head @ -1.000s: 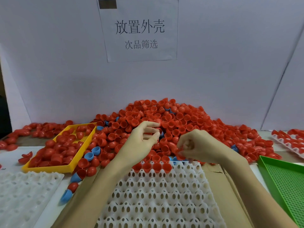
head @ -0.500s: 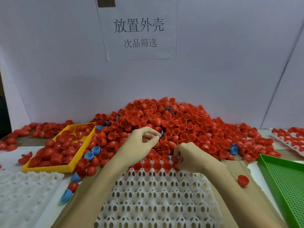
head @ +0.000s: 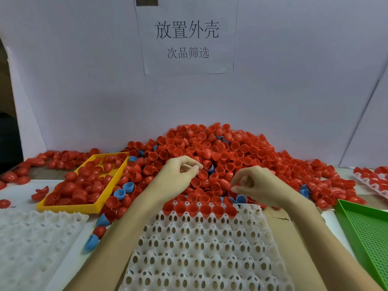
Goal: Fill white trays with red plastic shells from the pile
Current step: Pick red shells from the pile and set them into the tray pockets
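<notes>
The right hand [head: 255, 184] is now raised off the far edge of the white tray [head: 201, 248], fingers curled; whether anything is pinched cannot be told. The left hand [head: 178, 175] is held over the pile [head: 210, 148], thumb and forefinger closed in a ring, its contents hidden. One row of red shells [head: 201, 208] is seated along the tray's far edge. The loose shell seen earlier beside the green tray [head: 367, 234] is gone.

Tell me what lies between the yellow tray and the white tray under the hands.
In the head view, loose red shells and a few blue shells lie between the yellow tray and the white tray.
</notes>
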Tool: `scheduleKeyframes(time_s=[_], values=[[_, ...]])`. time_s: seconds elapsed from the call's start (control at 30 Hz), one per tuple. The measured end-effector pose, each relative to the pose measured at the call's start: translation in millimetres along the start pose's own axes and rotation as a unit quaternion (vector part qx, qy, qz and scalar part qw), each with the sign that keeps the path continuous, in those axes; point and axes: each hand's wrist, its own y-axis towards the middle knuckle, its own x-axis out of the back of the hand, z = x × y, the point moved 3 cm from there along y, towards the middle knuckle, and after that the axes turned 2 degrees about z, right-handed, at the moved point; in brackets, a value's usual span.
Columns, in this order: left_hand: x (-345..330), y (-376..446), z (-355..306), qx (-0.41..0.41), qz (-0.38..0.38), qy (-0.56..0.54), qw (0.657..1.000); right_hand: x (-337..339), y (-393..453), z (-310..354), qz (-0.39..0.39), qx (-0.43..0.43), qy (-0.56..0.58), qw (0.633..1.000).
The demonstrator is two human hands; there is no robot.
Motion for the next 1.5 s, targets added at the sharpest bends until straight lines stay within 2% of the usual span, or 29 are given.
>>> scheduleKeyframes(time_s=[0.1, 0.27, 0.5, 0.63, 0.7, 0.77, 0.83, 0.9, 1.0, 1.1, 1.27, 1.4, 1.5], values=[[3, 1, 0, -0.005, -0.006, -0.005, 1.0, -4, 3, -5, -0.085, 0.013, -0.007, 0.996], [1, 0, 0, -0.007, 0.0, 0.001, 1.0, -38, 8, -6, -0.008, 0.048, -0.09, 0.995], [-1, 0, 2, -0.006, 0.013, 0.014, 1.0, -51, 12, -13, 0.02, 0.032, -0.187, 0.982], [-2, 0, 1, -0.014, 0.016, 0.016, 1.0, -29, 11, -7, -0.065, 0.039, -0.112, 0.991], [-2, 0, 1, -0.02, 0.017, 0.016, 1.0, -11, 7, 1, -0.127, 0.049, 0.011, 0.991], [-4, 0, 1, -0.028, 0.016, 0.017, 0.999, 3, 0, 9, -0.171, 0.062, 0.146, 0.972], [-9, -1, -1, -0.045, 0.017, 0.024, 0.999, 12, -5, 17, -0.179, 0.075, 0.212, 0.958], [-16, -3, -3, -0.064, 0.032, 0.022, 0.997, 15, -7, 26, -0.153, 0.096, 0.238, 0.954], [-27, -5, -10, -0.1, 0.038, -0.026, 0.994, 13, -9, 38, -0.122, 0.121, 0.213, 0.962], [-28, -7, -14, -0.125, -0.014, -0.03, 0.992, 10, -11, 46, -0.114, 0.134, 0.168, 0.97], [-22, -9, -17, -0.127, -0.004, -0.005, 0.992, 14, -14, 47, -0.12, 0.141, 0.129, 0.974], [-23, -13, -24, -0.157, -0.042, -0.027, 0.986, 16, -15, 47, -0.115, 0.138, 0.117, 0.977], [-21, -13, -24, -0.149, -0.059, -0.041, 0.986, 19, -17, 47, -0.107, 0.141, 0.09, 0.98]])
